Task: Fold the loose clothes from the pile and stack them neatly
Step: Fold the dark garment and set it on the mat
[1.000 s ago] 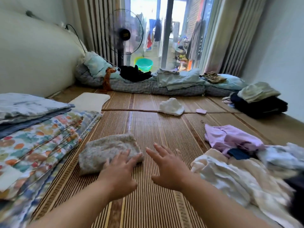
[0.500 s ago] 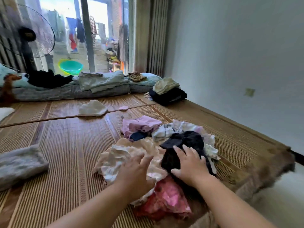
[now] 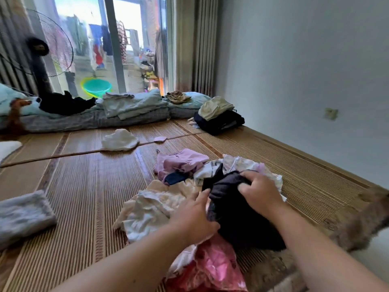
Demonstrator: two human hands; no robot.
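A pile of loose clothes point(image 3: 160, 205) lies on the bamboo mat in front of me, with cream, lilac point(image 3: 179, 161) and pink point(image 3: 216, 264) pieces in it. On top sits a black garment point(image 3: 229, 207). My right hand point(image 3: 260, 191) grips its upper part with curled fingers. My left hand point(image 3: 193, 218) holds its left edge, fingers tucked under the fabric. A folded grey piece point(image 3: 23, 213) lies apart at the left edge.
A white cloth point(image 3: 120, 140) and a small pink scrap point(image 3: 160, 139) lie farther out on the mat point(image 3: 84, 186). A dark stack with a pale top point(image 3: 219, 116) stands by the right wall. Bedding point(image 3: 94, 116), a fan point(image 3: 40, 47) and a green basin point(image 3: 96, 86) line the window.
My view turned right from the folded grey piece to the pile. Both hands moved onto the black garment, and my right hand's fingers closed around it and raised it slightly.
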